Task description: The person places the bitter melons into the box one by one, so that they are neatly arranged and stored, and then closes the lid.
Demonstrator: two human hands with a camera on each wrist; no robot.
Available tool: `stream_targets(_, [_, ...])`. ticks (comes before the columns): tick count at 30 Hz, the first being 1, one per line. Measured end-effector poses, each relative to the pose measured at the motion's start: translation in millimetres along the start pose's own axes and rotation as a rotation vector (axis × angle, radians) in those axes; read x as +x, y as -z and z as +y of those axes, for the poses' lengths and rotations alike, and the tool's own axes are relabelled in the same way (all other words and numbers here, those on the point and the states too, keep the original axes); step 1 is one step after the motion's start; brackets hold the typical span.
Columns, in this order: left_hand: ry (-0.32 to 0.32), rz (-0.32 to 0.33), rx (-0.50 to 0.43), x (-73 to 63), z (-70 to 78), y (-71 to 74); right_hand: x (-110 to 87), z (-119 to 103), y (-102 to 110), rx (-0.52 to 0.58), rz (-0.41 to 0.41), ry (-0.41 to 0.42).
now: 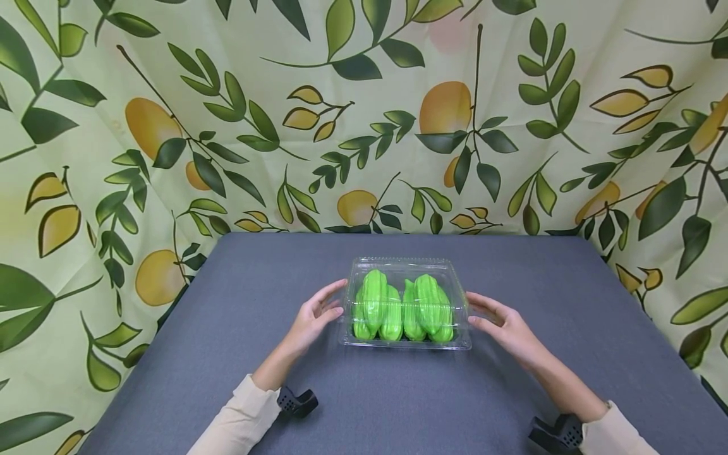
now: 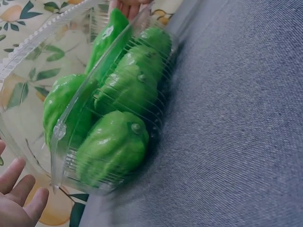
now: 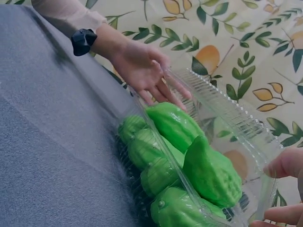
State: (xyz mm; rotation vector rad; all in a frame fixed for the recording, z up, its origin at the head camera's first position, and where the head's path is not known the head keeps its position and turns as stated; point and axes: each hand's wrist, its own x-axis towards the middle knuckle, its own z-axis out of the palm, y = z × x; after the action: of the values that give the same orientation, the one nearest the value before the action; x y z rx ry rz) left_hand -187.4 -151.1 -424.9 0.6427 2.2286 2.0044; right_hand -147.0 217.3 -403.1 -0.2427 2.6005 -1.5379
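Note:
A clear plastic clamshell box point(image 1: 406, 345) sits on the dark cloth, with several green ridged fruits point(image 1: 374, 300) inside. Its side walls are see-through; I cannot tell whether the lid is latched. At the box's left side is my left hand point(image 1: 316, 316), fingers spread and relaxed, their tips close to the wall. My right hand point(image 1: 505, 323) is at the right side, fingertips at the wall. In the right wrist view, the thumb of that right hand point(image 3: 288, 165) touches the box's corner, with a gap below it before the other fingers. Neither hand is curled round the box.
A dark blue-grey cloth point(image 1: 409, 398) covers the table. Behind it and at both sides hangs a cream curtain point(image 1: 352, 158) printed with leaves and oranges. A black wrist device point(image 1: 298, 402) is worn on the left forearm, another black device point(image 1: 557, 433) on the right.

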Motion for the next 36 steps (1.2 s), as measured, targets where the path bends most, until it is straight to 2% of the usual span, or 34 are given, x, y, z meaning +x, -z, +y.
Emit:
stream_targets(4, [-0.012,-0.013,0.007,-2.6,-1.5,0.7,-0.7,1,-2,-0.033,-0.003,-0.001])
stream_targets(16, [-0.089,-0.026,0.011,-7.2,-14.4,1.8,-2.6,7,-8,-0.021,-0.006,-0.021])
stream_targets(20, [-0.067,-0.023,0.032,-7.9,-16.4,1.1,-3.3,9,-10,-0.031,-0.009,-0.041])
stream_targets(25, [-0.005,-0.033,0.051,-9.8,-14.8,-0.4,-4.6,12,-12,-0.007,-0.036,-0.060])
stream_targets(31, [0.069,-0.067,0.063,-11.8,-12.7,-0.5,-5.8,15,-14,0.150,-0.131,-0.083])
stream_targets(36, [0.083,-0.068,0.090,-11.4,-14.8,0.1,-5.5,16,-16,0.251,-0.147,-0.119])
